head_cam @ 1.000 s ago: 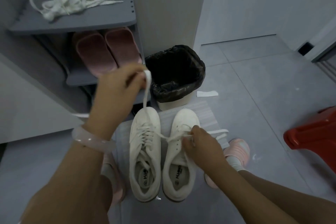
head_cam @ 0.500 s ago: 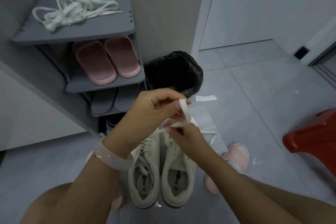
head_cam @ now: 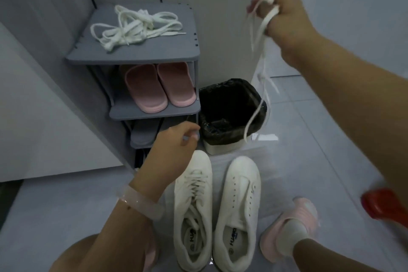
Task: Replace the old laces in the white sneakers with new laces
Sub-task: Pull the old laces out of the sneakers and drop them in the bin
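Since half a second ago the right hand [head_cam: 279,14] has swung up and away from the shoes, carrying the old lace [head_cam: 260,57] free of the right sneaker [head_cam: 239,203], while the left hand [head_cam: 174,148] has let go and dropped toward the left sneaker [head_cam: 194,203]. The right hand's fingers are curled tightly round a bunched part of the lace, and the rest hangs down in blurred strands, its lowest end dangling in front of the right rim of the bin [head_cam: 229,115], which is lined with a black bag. The left hand holds nothing; its fingers are loosely bent, just above the toe of the left sneaker, and a pale bangle [head_cam: 141,202] sits on that wrist. Both white sneakers stand side by side on the floor [head_cam: 331,139], toes pointing toward the bin. The left one is laced; the right one shows bare eyelets. A tangle of new laces [head_cam: 136,26] lies on the top shelf of the grey shoe rack [head_cam: 132,57], well apart from the sneakers. Pink slippers [head_cam: 160,86] sit on the shelf below. At the right edge is a blurred red object [head_cam: 384,205], and the person's foot in a pink shoe [head_cam: 291,227] rests beside the right sneaker.
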Demonstrator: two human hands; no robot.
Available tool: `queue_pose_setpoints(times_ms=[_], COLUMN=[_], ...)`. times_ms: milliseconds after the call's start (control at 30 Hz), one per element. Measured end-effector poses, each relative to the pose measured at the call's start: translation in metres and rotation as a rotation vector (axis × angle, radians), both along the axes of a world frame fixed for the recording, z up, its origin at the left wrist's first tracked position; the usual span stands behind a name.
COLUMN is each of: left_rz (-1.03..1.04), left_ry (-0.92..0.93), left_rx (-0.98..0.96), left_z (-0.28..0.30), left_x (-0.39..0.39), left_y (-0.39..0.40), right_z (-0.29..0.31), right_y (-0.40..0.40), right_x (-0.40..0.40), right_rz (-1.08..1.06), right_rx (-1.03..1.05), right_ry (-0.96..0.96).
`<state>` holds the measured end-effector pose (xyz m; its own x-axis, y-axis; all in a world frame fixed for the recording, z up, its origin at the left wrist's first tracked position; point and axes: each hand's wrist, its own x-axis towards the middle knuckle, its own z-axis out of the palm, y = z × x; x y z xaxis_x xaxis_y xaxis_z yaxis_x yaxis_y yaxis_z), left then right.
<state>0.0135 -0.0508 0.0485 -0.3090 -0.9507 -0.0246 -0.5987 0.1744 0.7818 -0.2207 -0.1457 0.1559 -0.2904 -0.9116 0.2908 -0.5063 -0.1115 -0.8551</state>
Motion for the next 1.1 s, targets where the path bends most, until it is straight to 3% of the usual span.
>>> queue_pose_setpoints(times_ms=[167, 333, 400, 600, 767, 1000, 1100], left_rz=[-0.008, -0.046, -0.041, -0.057, -0.141, -0.243, -0.274], left_ry=[0.000, -0.015, -0.028, -0.151, -0.398, -0.660, -0.705], left_rx=[-0.024, -0.032, -0.032, -0.039, 0.086, 0.330, 0.437], left_z=[-0.002, 0.000, 0.000, -0.005, -0.025, -0.067, -0.074], left_x=[0.004, 0.001, 0.002, 0.009, 0.018, 0.023, 0.025], left_y=[-0.005, -0.002, -0.001, 0.001, 0.005, 0.021, 0.030], right_z=[0.014, -0.058, -0.082, -0.120, -0.152, -0.180, -0.184], right_y=[-0.026, -0.011, 0.006, 0.072, 0.155, 0.233, 0.239], right_x=[0.005, 0.002, 0.001, 0.007, 0.019, 0.057, 0.062], right_rz=[-0.022, 0.044, 0.082, 0.246, 0.432, 0.213, 0.230], right_rx=[-0.046, 0.413, 0.563, 0.736, 0.899, 0.914, 0.974], right_ry=[0.107, 0.514, 0.588, 0.569, 0.519, 0.467, 0.377])
